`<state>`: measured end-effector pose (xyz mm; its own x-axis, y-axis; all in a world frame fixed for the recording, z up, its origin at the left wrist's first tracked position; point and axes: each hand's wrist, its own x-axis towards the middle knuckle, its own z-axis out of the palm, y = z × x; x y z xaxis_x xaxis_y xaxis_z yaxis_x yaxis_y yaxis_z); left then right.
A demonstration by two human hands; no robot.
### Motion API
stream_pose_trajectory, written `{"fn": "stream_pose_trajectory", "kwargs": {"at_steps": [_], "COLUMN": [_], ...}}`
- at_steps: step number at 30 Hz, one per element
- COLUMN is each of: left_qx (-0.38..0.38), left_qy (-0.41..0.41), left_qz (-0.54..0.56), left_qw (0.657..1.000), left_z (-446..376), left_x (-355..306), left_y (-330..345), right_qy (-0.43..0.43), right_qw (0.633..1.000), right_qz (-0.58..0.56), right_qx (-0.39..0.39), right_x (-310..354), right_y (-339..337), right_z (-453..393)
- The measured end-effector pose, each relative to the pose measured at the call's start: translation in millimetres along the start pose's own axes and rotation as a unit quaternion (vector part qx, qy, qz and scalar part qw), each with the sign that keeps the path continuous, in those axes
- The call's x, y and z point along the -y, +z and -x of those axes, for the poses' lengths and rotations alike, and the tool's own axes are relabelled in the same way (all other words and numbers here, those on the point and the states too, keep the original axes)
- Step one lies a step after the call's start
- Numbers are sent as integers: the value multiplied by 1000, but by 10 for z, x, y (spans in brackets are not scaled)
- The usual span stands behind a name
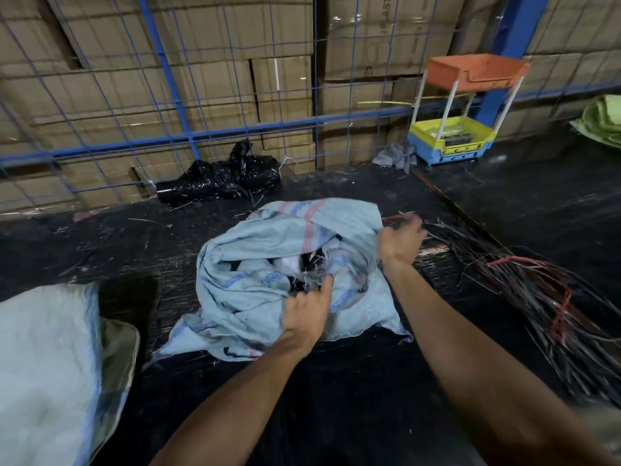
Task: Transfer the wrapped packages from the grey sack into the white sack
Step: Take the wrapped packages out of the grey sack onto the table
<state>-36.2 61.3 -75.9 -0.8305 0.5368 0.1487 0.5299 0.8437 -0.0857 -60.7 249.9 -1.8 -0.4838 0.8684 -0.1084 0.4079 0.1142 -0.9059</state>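
Note:
The grey woven sack (pixel 255 297), with red and blue stripes, lies crumpled on the black floor in the middle. Its mouth gapes upward, and a pale wrapped package (pixel 288 264) and dark items show inside. My left hand (pixel 308 314) grips the near edge of the sack's mouth. My right hand (pixel 400 238) grips the sack's right edge, fingers curled round the cloth. The white sack (pixel 43 364) lies at the lower left, apart from both hands.
A tangle of black and red straps (pixel 537 297) lies to the right of the grey sack. A black plastic bag (pixel 218 178) sits by the blue wire fence (pixel 188 136), with stacked cartons behind. A coloured tray stand (pixel 453 136) stands at the back right.

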Motion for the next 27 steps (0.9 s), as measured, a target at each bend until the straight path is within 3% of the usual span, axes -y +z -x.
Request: {"fn": "stream_pose_trajectory", "kwargs": {"at_steps": [2,4,6,8,10,11,12,14,15,17,18,21,23,27], "left_qx": [0,-3,36,189,324,321,252,43,-4,16,34,57,117,184], "left_qy": [41,136,225,228,197,192,182,145,123,67,39,-37,-111,-294], "left_qz": [2,11,66,167,262,324,359,226,109,-17,-25,95,287,531], "left_qw": [999,991,971,940,887,869,880,962,986,998,998,993,944,773], "left_z": [-5,-21,28,65,6,-60,-179,-539,-702,-926,-1014,-1320,-1537,-1693], "left_x": [-90,-283,-399,-329,-149,-75,-16,113,169,310,375,556,655,841], "left_y": [54,24,52,44,-52,-105,-173,-236,-251,-254,-231,-228,-336,-590], "right_qy": [-29,25,63,80,117,134,155,211,246,268,271,243,193,-13], "right_qw": [991,960,947,965,979,979,971,937,915,881,874,876,876,895], "right_qz": [-8,129,237,205,97,14,-61,-155,-171,-158,-131,27,130,263], "right_qx": [130,247,208,144,133,151,173,232,269,356,382,417,423,360], "right_x": [64,-115,-408,-599,-684,-680,-693,-692,-689,-615,-613,-636,-645,-98], "right_y": [94,252,271,151,61,31,49,103,111,75,40,-78,-68,21], "right_z": [6,94,161,150,42,-8,-78,-133,-129,-87,-104,-256,-454,-694]}}
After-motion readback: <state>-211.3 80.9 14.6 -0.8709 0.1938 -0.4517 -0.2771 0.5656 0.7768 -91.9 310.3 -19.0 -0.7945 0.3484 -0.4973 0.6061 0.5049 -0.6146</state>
